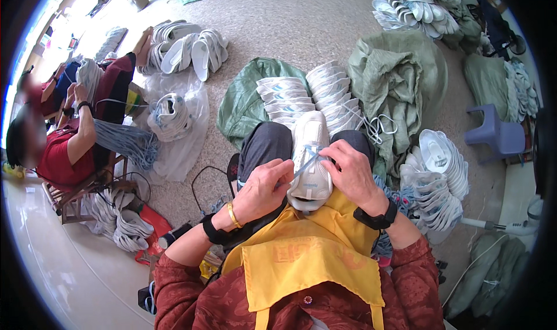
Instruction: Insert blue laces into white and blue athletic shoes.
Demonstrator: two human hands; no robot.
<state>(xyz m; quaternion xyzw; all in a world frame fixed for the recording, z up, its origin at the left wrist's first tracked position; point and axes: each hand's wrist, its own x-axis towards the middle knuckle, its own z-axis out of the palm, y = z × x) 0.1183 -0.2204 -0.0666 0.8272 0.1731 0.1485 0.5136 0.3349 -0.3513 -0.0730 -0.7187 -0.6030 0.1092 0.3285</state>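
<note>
A white shoe upper [312,182] lies lengthwise between my knees, over the edge of my yellow apron [313,266]. A light blue shoelace [306,164] crosses its eyelet area. My left hand [261,191] is closed in a pinch on the lace at the shoe's left side, drawing a length of it out to the left. At the eyelets, my right hand [351,170] has its thumb and fingers pinched on the lace, close against the shoe. The lace's ends are hidden by my fingers. Just beyond my knees sit rows of nested white shoe uppers [284,98].
A green sack [249,98] and a grey-green sack [400,80] lie ahead. More stacked uppers [438,173] stand at my right, near a purple stool [493,130]. On the left, a seated co-worker [69,150] handles uppers beside a hanging bundle of blue laces [127,144].
</note>
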